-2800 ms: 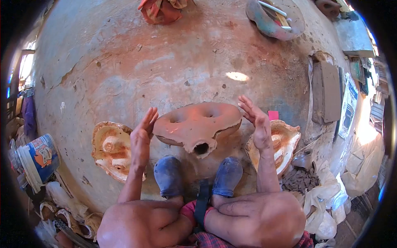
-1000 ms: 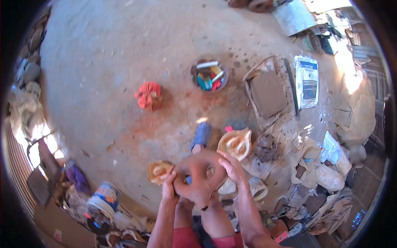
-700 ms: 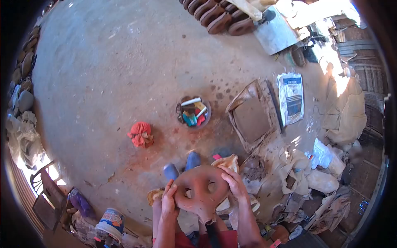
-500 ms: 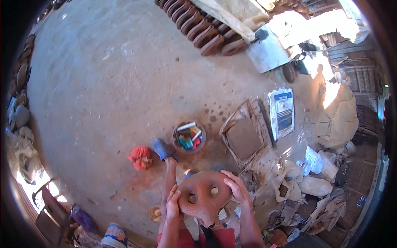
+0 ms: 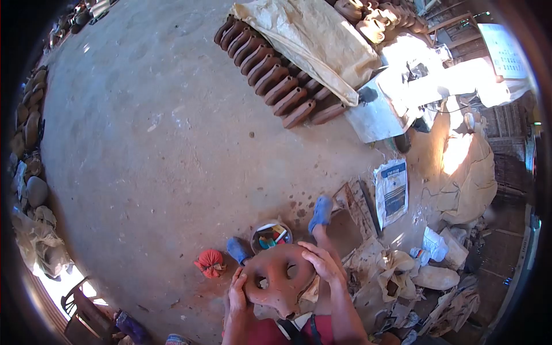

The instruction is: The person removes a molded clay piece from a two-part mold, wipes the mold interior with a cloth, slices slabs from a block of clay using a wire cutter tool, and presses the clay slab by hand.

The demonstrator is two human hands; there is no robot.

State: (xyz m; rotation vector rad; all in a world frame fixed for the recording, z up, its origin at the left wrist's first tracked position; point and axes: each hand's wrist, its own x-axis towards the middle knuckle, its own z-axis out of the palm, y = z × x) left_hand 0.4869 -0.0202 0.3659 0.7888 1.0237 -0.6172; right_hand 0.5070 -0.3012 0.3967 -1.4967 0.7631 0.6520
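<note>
Fingers (image 5: 311,253), left hand (image 5: 237,291) + right hand (image 5: 324,265): part-curled, gripping clay piece (image 5: 278,287) by opposite edges | forearms (image 5: 346,316) pointing forward

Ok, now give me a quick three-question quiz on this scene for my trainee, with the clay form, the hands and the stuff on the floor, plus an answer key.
1. Multiple choice. How do the hands hold the clay form?
(a) both at its narrow end
(b) one at each side
(c) stacked beneath it

2. True or false. In the picture, the red cloth bundle lies to the left of the round bowl.

3. Count. How many round holes show in the broad face of the clay form?

Key:
1. b: the left hand and the right hand are at opposite sides.
2. True.
3. Two.
</note>
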